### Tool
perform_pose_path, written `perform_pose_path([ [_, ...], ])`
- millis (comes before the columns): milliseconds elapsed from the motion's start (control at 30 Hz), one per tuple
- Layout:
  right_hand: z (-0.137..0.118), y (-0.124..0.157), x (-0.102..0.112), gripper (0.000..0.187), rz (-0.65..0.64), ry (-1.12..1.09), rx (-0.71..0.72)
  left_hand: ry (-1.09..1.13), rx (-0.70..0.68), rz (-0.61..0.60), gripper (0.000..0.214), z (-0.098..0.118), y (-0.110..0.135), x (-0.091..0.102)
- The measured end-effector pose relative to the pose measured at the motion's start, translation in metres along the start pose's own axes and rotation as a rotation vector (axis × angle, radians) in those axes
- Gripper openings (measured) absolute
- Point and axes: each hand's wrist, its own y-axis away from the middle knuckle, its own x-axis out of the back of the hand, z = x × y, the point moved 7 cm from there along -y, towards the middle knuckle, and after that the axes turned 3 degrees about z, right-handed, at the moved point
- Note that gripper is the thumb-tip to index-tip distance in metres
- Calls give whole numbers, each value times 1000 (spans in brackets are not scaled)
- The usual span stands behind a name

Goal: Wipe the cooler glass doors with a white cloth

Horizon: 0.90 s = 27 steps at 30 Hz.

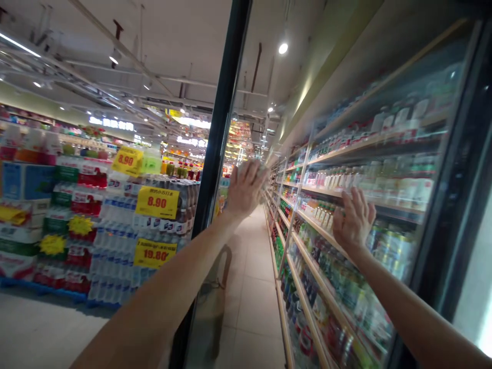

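A glass door pane in a black frame (220, 118) stands before me, tilted in view. My left hand (246, 188) is raised near the frame's left upright, fingers stretched out and holding nothing. My right hand (352, 219) is lifted in front of the bottle shelves (326, 238), its fingers apart and nothing in them. Whether either hand touches the glass, I cannot tell. Rows of drink bottles (338, 179) show behind my right hand, blurred, seen through or mirrored in the glass.
At left, stacked packs of bottled drinks (115, 241) stand on a blue pallet (42, 289) with yellow price signs (157, 202). A tiled floor strip (253, 287) runs along the shelves. Another dark upright (449, 169) rises at right. Ceiling lamps hang above.
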Motion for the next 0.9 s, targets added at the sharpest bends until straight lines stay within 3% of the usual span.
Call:
perform_pose_path([
  [33,0,0,0,51,4,-1,3,-5,69,21,51,-8,-4,3],
  [100,0,0,0,51,7,-5,2,25,25,13,53,7,2,0],
  [233,1,0,0,52,-1,-18,-1,167,-405,-91,62,97,49,-20],
  [300,2,0,1,52,5,-26,4,184,-490,-107,58,114,59,-25],
  [333,2,1,1,51,10,-30,7,174,-469,-96,54,110,55,-23],
  [400,3,2,2,50,3,-35,9,137,-322,-51,46,81,32,-15],
  [500,4,4,1,52,-41,-42,-5,77,63,22,43,25,-7,-2],
  [567,4,5,1,54,-73,-43,-16,80,165,21,43,19,-11,-2],
  [633,6,4,0,54,-116,-32,-38,136,48,-60,42,49,2,-12],
  [733,10,4,-4,53,-196,1,-78,290,-434,-290,42,121,45,-28],
  [767,11,3,-5,53,-213,9,-83,334,-575,-360,42,135,57,-29],
  [833,11,3,-6,52,-236,23,-77,365,-663,-454,42,133,61,-28],
  [900,10,2,-6,51,-250,42,-64,331,-487,-448,41,95,37,-25],
])
